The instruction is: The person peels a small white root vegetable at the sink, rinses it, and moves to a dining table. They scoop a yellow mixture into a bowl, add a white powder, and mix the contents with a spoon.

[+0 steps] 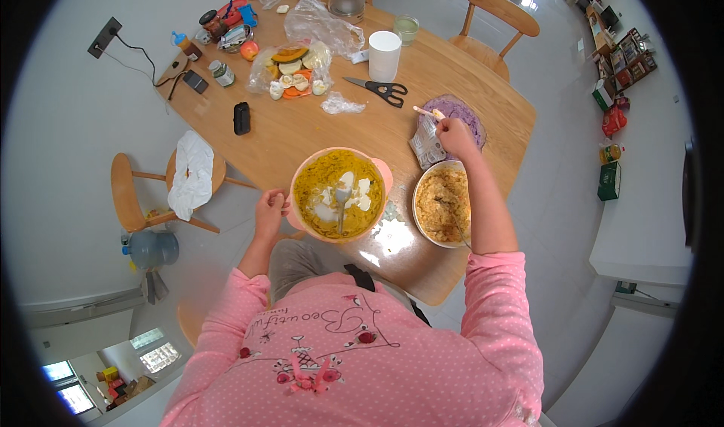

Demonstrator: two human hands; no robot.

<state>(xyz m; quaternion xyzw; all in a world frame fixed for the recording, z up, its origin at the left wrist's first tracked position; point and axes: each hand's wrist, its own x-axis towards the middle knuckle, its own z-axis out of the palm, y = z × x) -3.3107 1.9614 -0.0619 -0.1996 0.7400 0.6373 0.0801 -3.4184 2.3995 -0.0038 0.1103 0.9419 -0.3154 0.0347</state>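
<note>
My left hand [272,207] grips the left side handle of a pink two-handled bowl [387,174]. Inside it, yellow mash [317,172] carries white powder and lumps, and a metal spoon [341,201] rests on top. My right hand [456,136] pinches a small pale utensil [424,111], whose exact kind I cannot tell, above a printed plastic pouch [427,146]. The pouch lies over the near left edge of a round mass of purple mash [465,112]. Closer to me, my right forearm partly covers a white bowl of orange-flecked mash [438,201] with a utensil standing in it.
Black-handled scissors [387,92] and a white cup [384,57] stand beyond the bowls. Farther left lie a plastic bag of sliced vegetables [289,68], a jar [222,73], an apple [249,50] and a black case [241,118]. A chair [195,170] with white cloth is at left.
</note>
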